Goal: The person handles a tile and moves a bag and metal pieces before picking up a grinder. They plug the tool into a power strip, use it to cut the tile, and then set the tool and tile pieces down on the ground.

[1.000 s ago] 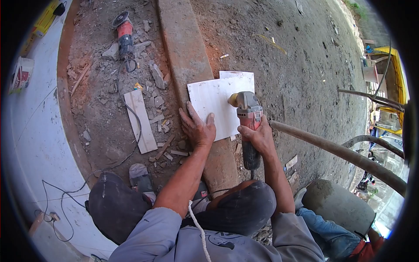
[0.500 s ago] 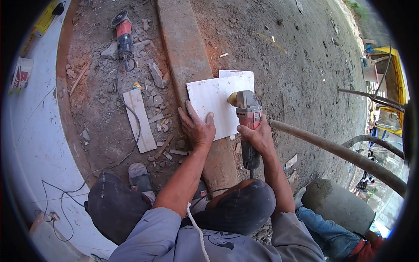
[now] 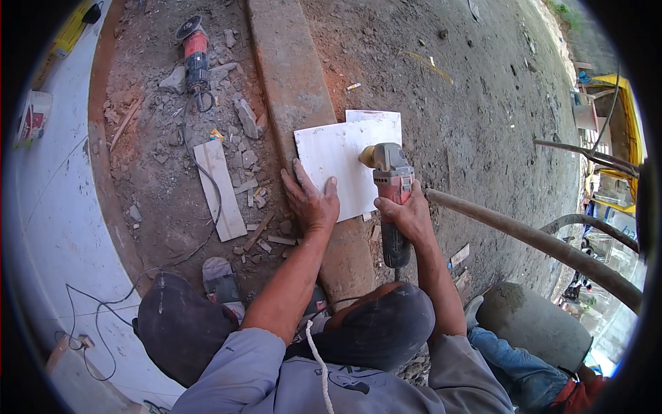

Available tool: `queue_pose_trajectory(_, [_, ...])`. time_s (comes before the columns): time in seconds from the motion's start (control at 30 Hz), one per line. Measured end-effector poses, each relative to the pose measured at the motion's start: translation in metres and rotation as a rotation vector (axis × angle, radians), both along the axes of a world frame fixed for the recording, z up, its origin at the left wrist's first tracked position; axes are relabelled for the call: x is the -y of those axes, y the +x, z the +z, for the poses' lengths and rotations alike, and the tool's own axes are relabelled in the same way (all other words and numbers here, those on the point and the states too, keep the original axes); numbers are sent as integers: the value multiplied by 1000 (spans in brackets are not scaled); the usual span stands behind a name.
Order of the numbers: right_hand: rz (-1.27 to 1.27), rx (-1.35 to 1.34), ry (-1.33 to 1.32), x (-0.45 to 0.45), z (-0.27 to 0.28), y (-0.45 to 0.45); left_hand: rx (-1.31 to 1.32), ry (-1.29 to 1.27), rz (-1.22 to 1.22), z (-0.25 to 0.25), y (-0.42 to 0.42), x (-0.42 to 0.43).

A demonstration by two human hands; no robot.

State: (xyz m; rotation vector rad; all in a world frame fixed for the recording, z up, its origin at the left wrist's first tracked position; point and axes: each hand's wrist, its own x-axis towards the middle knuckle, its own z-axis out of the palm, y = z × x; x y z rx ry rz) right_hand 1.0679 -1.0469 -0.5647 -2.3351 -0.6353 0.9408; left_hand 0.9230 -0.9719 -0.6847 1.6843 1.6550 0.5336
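Observation:
A white tile [image 3: 327,155] lies across a concrete curb [image 3: 289,76], with another white piece [image 3: 373,116] partly under its far edge. My left hand [image 3: 314,203] presses on the tile's left part, thumb and fingers spread. In my right hand [image 3: 412,217] is a red and black power tool [image 3: 395,186], gripped around its body. The tool's yellowish round head [image 3: 367,156] meets the right part of the tile; the exact contact point is hidden beneath it.
A second red grinder [image 3: 196,55] lies among rubble at the upper left, near a cut tile strip [image 3: 221,190]. A long pole [image 3: 531,241] slants across the right. At the lower right, a person in jeans [image 3: 517,366] is beside a grey drum [image 3: 534,324].
The white cord hanging from the shirt has swung right. My hands, the tool and the tile have hardly moved.

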Motion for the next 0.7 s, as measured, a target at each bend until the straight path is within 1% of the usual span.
queue_pose_trajectory(0.3, [24, -22, 11, 6, -10, 5, 8, 20, -1, 0, 0, -1])
queue_pose_trajectory(0.43, [6, -52, 7, 2, -5, 3, 1, 17, 0, -2, 0, 1])
queue_pose_trajectory(0.63, [29, -9, -13, 2, -5, 4, -3, 5, 0, -4, 0, 1])
queue_pose_trajectory(0.7, [-7, -29, -4, 1, -2, 3, 0, 3, 0, -4, 0, 1])
